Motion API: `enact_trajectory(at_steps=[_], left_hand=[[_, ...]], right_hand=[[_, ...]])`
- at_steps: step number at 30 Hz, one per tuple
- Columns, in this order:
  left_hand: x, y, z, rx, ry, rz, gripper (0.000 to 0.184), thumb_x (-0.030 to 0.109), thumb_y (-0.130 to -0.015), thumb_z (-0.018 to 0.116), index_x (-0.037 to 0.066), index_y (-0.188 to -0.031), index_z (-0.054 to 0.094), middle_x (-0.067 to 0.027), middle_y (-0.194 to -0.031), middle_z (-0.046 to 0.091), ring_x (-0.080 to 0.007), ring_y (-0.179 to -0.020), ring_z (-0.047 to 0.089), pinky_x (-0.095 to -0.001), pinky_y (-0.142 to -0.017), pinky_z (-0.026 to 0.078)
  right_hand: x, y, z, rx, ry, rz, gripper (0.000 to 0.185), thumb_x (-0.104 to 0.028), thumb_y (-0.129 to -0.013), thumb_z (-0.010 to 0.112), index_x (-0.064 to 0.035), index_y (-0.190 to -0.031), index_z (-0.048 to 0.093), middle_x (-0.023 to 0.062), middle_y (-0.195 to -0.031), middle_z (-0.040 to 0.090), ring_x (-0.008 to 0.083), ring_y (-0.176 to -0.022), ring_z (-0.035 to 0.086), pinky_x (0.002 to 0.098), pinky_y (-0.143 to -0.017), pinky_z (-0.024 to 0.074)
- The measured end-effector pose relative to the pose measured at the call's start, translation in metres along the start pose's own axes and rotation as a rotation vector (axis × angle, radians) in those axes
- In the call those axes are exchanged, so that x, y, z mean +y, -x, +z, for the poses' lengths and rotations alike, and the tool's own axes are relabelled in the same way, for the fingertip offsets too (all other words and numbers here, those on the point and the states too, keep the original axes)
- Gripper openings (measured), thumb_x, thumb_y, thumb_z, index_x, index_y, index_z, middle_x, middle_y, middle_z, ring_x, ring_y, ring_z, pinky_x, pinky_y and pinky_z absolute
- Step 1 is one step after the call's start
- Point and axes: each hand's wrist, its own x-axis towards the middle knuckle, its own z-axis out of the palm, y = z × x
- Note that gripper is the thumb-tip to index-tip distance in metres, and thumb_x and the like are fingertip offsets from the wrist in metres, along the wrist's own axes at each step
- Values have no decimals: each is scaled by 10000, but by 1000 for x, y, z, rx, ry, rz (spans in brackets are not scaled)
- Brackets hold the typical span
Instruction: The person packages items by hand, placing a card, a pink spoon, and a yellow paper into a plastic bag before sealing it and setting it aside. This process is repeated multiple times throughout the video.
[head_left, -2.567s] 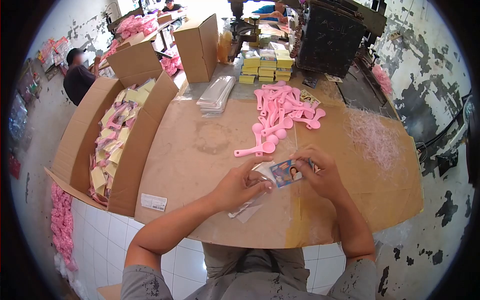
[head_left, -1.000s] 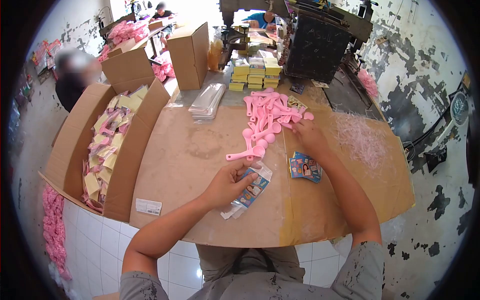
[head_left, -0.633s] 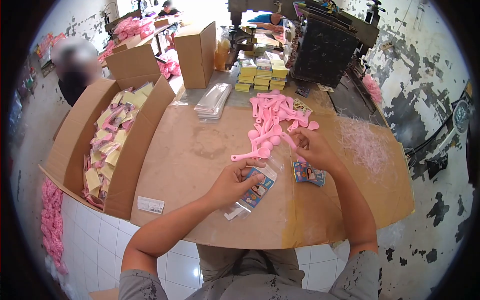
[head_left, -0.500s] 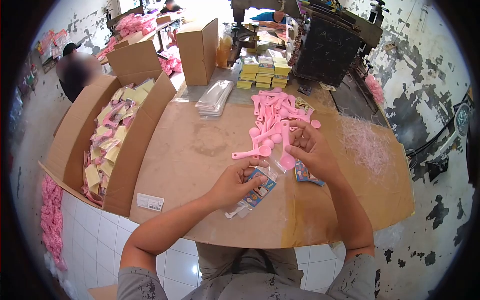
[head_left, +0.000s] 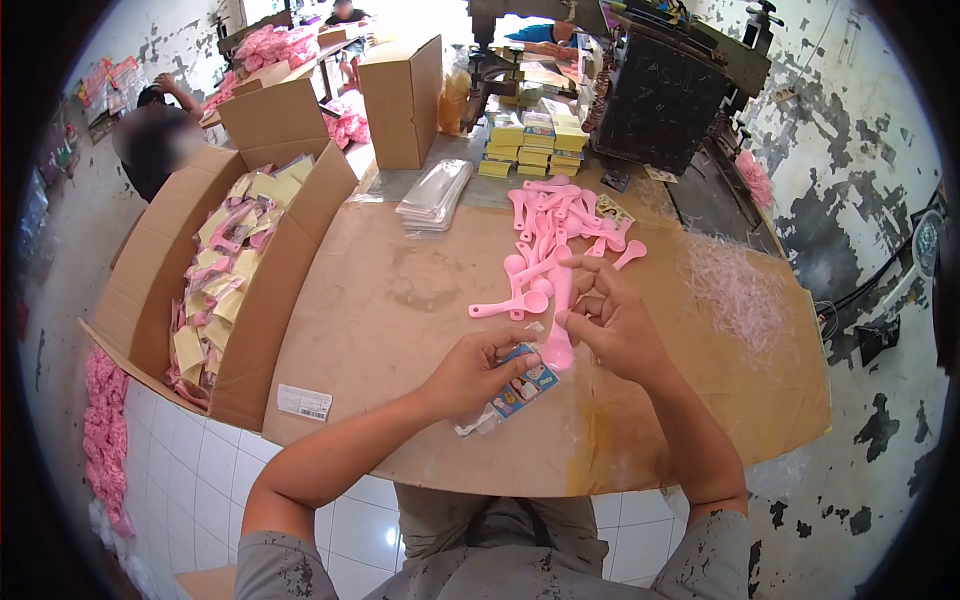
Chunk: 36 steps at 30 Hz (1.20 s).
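Observation:
My left hand (head_left: 468, 376) is closed on a small clear plastic bag (head_left: 478, 420) with a blue printed card (head_left: 528, 388) in it. Between the thumb and fingers of my right hand (head_left: 618, 325) is a pink measuring spoon (head_left: 557, 352), its bowl pointing down at the bag's upper end. Whether the bowl is inside the bag or just over it, I cannot tell. Beyond my hands lies a heap of pink measuring spoons (head_left: 545, 225), with one loose spoon (head_left: 510, 304) at its near left side.
An open carton (head_left: 245, 355) of packed pieces stands at left. Clear bags (head_left: 436, 195) are stacked behind the cardboard tabletop (head_left: 390, 340), near card stacks (head_left: 535, 140). Plastic shreds (head_left: 735, 290) lie at right, a white label (head_left: 304, 402) at front left. People are in the background.
My right hand has brought the spoon down and slightly left, to the bag in my left hand. The blue cards seen under my right hand before are now out of sight.

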Motion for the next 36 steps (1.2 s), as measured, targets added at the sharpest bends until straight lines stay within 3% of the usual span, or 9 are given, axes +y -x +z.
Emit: enact_trajectory(at_steps=[13, 16, 21, 23, 25, 29, 32, 34, 36], left_hand=[[9, 1, -4, -11, -52, -44, 372, 141, -1064, 613, 10, -1410, 575, -68, -1169, 731, -78, -1047, 673, -253, -880, 566], [10, 1, -5, -18, -2, -41, 382, 168, -1061, 623, 21, -1411, 582, -70, -1149, 741, -85, -1037, 682, -257, -880, 564], [6, 2, -3, -109, 118, 4, 371, 188, -1074, 605, 26, -1406, 569, -29, -1078, 740, -53, -976, 673, -206, -725, 525], [7, 3, -6, -185, 120, -15, 387, 193, -1074, 605, 31, -1421, 554, -25, -1062, 742, -57, -984, 675, -205, -724, 524], [6, 3, -5, -220, 164, 7, 407, 192, -1069, 613, 34, -1436, 535, -28, -1059, 743, -68, -994, 681, -216, -760, 531], [8, 6, -12, -263, 107, -46, 450, 203, -1055, 631, 37, -1455, 507, -71, -1176, 717, -135, -1116, 672, -285, -912, 540], [6, 2, 1, 72, -129, 471, 480, 182, -1027, 664, 45, -1459, 507, -101, -1325, 652, -194, -1240, 621, -346, -1041, 500], [8, 6, -11, -4, -298, 540, 499, 154, -1006, 680, 47, -1463, 509, -103, -1381, 618, -208, -1299, 581, -371, -1082, 479], [11, 10, -11, -52, -383, 573, 512, 131, -992, 690, 46, -1465, 513, -103, -1402, 607, -213, -1330, 565, -383, -1094, 479]], right_hand=[[10, 11, 17, 128, -162, -95, 476, 45, -956, 660, -52, -1371, 449, 89, -1134, 591, 150, -971, 679, 275, -765, 573], [31, 16, 5, -37, 492, -414, 417, 10, -977, 652, -42, -1362, 503, 99, -1247, 575, 211, -1108, 650, 339, -902, 534], [4, 17, -5, -134, -60, -160, 244, -11, -956, 674, -14, -1200, 676, 119, -1341, 583, 242, -1228, 597, 378, -1010, 478], [-11, 15, -5, -187, -47, -168, 195, -4, -940, 686, -20, -1131, 720, 125, -1323, 608, 241, -1219, 605, 376, -1009, 483], [-23, 10, -2, -305, 318, -357, 163, -1, -924, 699, -32, -1078, 740, 123, -1268, 647, 243, -1189, 625, 371, -993, 496], [-35, 6, -5, -429, 274, -388, 154, 2, -908, 714, -47, -1050, 747, 88, -1138, 700, 232, -1074, 670, 366, -923, 527], [-55, 8, 0, -335, 418, -483, 139, -10, -903, 721, -42, -1036, 743, 67, -1015, 717, 194, -960, 682, 350, -837, 538], [-72, 17, 3, -271, 732, -524, 113, -22, -907, 719, -32, -1018, 737, 69, -953, 711, 167, -864, 680, 333, -757, 539], [-84, 24, 12, -127, 638, -335, 97, -40, -915, 714, -21, -1008, 731, 73, -881, 692, 151, -749, 651, 313, -672, 518]])
